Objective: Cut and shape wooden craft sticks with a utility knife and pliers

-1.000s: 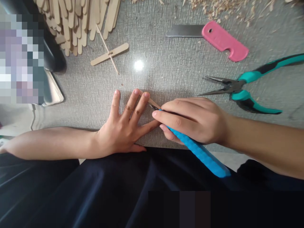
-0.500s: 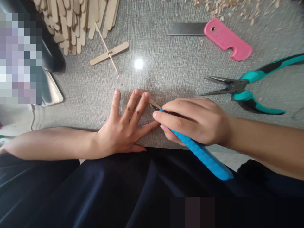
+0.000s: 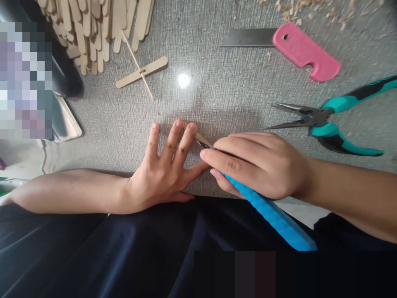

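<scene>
My left hand (image 3: 164, 165) lies flat on the grey table with its fingers spread. Its fingertips press on a wooden craft stick (image 3: 201, 138), most of which is hidden under the fingers and behind my other hand. My right hand (image 3: 254, 165) is wrapped round a craft knife with a blue handle (image 3: 273, 217), held like a pen. The knife's short metal tip (image 3: 203, 144) rests at the stick, close beside my left fingers. Beyond my left hand lie two crossed pieces: a flat craft stick (image 3: 158, 64) and a thin wooden rod (image 3: 148, 86) through its middle.
Many craft sticks (image 3: 88, 29) are heaped at the back left, near a dark rounded object (image 3: 66, 78) and a phone-like device (image 3: 70, 120). A pink-handled folding knife (image 3: 305, 51), its blade out, and open teal needle-nose pliers (image 3: 319, 118) lie right. Wood shavings (image 3: 313, 10) are scattered behind.
The view has shifted slightly, so the tools on the right sit further right. Both hands keep the same hold, and the knife tip stays at the stick.
</scene>
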`<state>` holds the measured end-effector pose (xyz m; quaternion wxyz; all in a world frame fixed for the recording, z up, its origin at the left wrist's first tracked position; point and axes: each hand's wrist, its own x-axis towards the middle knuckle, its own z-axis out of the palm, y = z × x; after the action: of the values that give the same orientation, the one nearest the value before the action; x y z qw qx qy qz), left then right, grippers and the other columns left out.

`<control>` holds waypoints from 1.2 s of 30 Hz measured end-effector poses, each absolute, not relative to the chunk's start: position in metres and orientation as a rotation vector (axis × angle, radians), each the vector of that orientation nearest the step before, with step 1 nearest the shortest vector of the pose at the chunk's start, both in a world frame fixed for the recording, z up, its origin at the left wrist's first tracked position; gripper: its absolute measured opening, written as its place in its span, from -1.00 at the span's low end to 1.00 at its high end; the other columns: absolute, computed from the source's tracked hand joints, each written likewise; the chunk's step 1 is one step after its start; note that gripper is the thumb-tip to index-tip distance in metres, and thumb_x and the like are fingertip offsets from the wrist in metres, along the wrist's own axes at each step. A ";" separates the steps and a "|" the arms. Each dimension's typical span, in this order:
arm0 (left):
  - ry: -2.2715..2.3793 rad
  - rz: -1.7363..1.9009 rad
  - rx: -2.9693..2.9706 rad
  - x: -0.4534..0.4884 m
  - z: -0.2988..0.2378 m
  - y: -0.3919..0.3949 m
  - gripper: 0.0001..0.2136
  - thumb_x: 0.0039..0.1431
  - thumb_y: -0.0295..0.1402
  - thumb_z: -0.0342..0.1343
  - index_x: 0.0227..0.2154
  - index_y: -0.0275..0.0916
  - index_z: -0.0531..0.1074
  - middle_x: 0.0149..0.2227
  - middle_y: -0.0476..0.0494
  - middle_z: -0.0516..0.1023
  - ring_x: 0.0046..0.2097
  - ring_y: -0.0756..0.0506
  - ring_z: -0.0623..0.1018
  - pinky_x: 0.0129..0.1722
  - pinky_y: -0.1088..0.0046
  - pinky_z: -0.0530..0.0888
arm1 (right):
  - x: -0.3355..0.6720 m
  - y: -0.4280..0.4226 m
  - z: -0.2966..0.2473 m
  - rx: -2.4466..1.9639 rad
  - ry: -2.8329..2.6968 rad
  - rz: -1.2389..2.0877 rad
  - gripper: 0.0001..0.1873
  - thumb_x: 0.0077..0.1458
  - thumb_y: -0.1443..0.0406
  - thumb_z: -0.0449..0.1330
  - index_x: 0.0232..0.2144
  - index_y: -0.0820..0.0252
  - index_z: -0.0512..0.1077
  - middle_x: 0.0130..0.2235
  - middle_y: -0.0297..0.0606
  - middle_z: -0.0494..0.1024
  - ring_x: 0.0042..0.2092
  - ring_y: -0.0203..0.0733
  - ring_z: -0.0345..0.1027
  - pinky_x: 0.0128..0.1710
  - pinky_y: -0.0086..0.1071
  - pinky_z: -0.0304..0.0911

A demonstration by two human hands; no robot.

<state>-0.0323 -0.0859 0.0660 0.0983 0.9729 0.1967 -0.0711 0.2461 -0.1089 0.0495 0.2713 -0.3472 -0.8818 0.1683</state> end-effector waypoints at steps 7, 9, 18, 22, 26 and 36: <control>0.584 -0.220 2.874 -0.030 0.069 -0.086 0.17 0.30 0.41 0.30 0.72 -0.07 -0.06 0.69 -0.65 0.16 0.63 -0.78 0.30 0.50 -0.71 0.37 | 0.244 -0.119 0.039 -1.013 -2.330 0.439 -0.79 0.60 0.34 0.11 0.18 0.15 0.43 -0.21 -0.27 0.65 -0.26 -0.15 0.57 -0.26 -0.24 0.51; 0.584 -0.223 2.876 -0.030 0.069 -0.086 0.14 0.31 0.39 0.31 0.70 -0.10 -0.02 0.69 -0.66 0.16 0.64 -0.78 0.29 0.50 -0.71 0.37 | 0.243 -0.123 0.036 -1.028 -2.312 0.436 -0.77 0.60 0.34 0.11 0.21 0.15 0.42 -0.20 -0.26 0.65 -0.25 -0.14 0.57 -0.27 -0.23 0.50; 0.585 -0.243 2.888 -0.031 0.069 -0.087 0.06 0.35 0.32 0.31 0.67 -0.14 0.07 0.69 -0.65 0.15 0.66 -0.76 0.25 0.53 -0.69 0.36 | 0.244 -0.125 0.039 -1.005 -2.331 0.436 -0.75 0.57 0.39 0.13 0.21 0.24 0.43 -0.22 -0.25 0.62 -0.25 -0.14 0.54 -0.28 -0.22 0.48; 0.565 -0.183 2.931 -0.031 0.068 -0.088 0.10 0.34 0.37 0.28 0.68 -0.20 0.05 0.65 -0.77 0.19 0.62 -0.79 0.31 0.48 -0.69 0.41 | 0.245 -0.126 0.039 -1.028 -2.344 0.445 -0.74 0.59 0.37 0.12 0.23 0.19 0.44 -0.19 -0.25 0.63 -0.23 -0.13 0.55 -0.26 -0.22 0.49; 0.584 -0.240 2.898 -0.030 0.069 -0.088 0.05 0.40 0.31 0.25 0.70 -0.16 0.02 0.69 -0.65 0.14 0.65 -0.77 0.24 0.54 -0.69 0.33 | 0.245 -0.127 0.040 -1.005 -2.331 0.443 -0.73 0.56 0.40 0.15 0.22 0.27 0.46 -0.20 -0.23 0.62 -0.24 -0.12 0.54 -0.26 -0.22 0.48; 0.567 -0.280 2.841 -0.027 0.076 -0.082 0.04 0.40 0.24 0.32 0.72 -0.11 0.02 0.68 -0.62 0.17 0.63 -0.77 0.30 0.52 -0.69 0.37 | 0.245 -0.130 0.040 -1.032 -2.342 0.458 -0.71 0.56 0.37 0.19 0.25 0.24 0.46 -0.19 -0.22 0.64 -0.22 -0.11 0.58 -0.26 -0.21 0.52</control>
<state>-0.0273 -0.0820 0.0764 0.1152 0.9696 0.1936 -0.0957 0.2455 -0.1304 0.0403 0.2673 -0.3825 -0.8680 0.1697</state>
